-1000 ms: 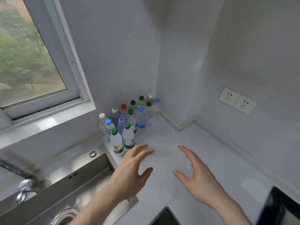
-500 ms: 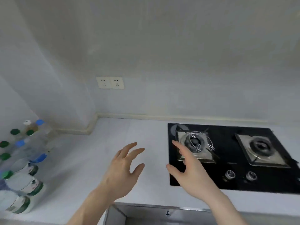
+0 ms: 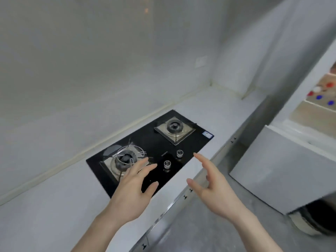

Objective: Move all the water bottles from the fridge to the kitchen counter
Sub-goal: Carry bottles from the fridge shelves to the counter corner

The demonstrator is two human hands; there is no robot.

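Both hands are raised and hold nothing. My left hand [image 3: 134,186] hovers with spread fingers over the front of the black gas hob [image 3: 154,148]. My right hand [image 3: 212,186] floats past the pale counter's [image 3: 45,206] front edge, fingers loosely extended. At the far right stands the fridge [image 3: 283,166], open, its interior shelf showing several red and blue bottle caps [image 3: 320,95]. The bottles standing on the counter are out of view.
The hob has two burners and two knobs [image 3: 173,158]. White walls meet in a corner behind the counter at the right. Grey floor lies between the counter front and the fridge. A dark round object sits low beside the fridge at the bottom right.
The view has swung right, from the bottles by the window and sink, across the hob, to the fridge. Both hands stayed open and travelled with the turn.
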